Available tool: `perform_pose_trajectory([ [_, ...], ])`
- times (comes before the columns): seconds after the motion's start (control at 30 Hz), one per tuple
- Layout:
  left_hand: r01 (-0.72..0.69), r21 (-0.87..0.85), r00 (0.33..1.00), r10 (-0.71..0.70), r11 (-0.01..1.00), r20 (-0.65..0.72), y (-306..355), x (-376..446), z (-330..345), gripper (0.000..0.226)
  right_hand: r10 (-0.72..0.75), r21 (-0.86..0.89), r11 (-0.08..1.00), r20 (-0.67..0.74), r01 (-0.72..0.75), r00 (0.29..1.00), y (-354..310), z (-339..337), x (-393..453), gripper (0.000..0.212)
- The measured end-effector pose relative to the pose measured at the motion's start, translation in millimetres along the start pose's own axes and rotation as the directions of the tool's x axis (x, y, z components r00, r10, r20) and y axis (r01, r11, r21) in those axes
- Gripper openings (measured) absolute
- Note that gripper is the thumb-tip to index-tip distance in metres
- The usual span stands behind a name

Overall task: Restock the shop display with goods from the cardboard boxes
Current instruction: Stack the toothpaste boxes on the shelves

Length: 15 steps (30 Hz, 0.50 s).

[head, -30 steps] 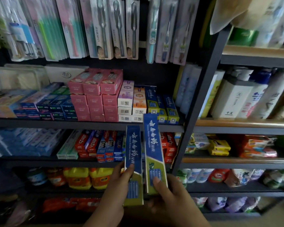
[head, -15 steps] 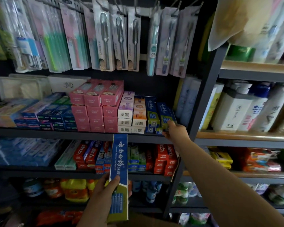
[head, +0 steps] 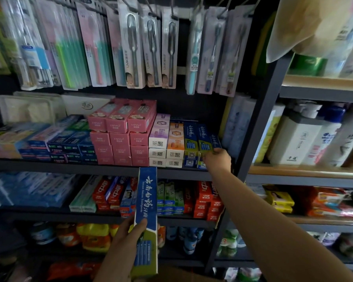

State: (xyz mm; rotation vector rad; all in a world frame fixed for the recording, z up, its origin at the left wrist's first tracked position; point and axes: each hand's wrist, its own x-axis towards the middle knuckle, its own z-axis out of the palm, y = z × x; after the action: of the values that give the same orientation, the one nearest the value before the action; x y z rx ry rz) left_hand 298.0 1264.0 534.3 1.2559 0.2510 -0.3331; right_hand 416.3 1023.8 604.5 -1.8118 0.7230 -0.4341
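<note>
Your right hand (head: 217, 158) grips the shelved toothpaste box (head: 215, 142); push it flush. Left hand (head: 128, 237) holds the next box (head: 146, 212) upright.

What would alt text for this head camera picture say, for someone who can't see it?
A person's right hand pushes a blue toothpaste box into a row on a shop shelf, while the left hand holds a matching box upright below. Packaged toothbrushes hang above.

2 hands (head: 217, 159), 1 held toothpaste box (head: 146, 216), approx 11 pink boxes (head: 118, 124)
</note>
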Motion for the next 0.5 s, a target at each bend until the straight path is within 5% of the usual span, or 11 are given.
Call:
perform_pose_trajectory([
  [0.17,-0.006,0.012,0.998,0.005,1.000,0.059,5,-1,5,0.027,-0.111,0.019,0.994,0.061,0.110,0.992,6,-14,-49,0.041],
  [0.33,-0.019,0.001,0.993,0.019,1.000,0.116,11,-4,23,0.011,-0.013,-0.160,0.980,0.533,0.116,0.846,41,-32,-150,0.028],
  [0.43,-0.052,-0.012,0.986,0.053,0.999,0.158,14,-10,39,0.021,0.096,-0.018,0.994,0.657,-0.111,0.748,49,-44,-194,0.021],
  [0.5,-0.077,0.020,0.979,0.072,0.997,0.192,10,-11,47,0.026,0.094,0.110,0.970,0.647,-0.215,0.757,55,-45,-205,0.017],
])
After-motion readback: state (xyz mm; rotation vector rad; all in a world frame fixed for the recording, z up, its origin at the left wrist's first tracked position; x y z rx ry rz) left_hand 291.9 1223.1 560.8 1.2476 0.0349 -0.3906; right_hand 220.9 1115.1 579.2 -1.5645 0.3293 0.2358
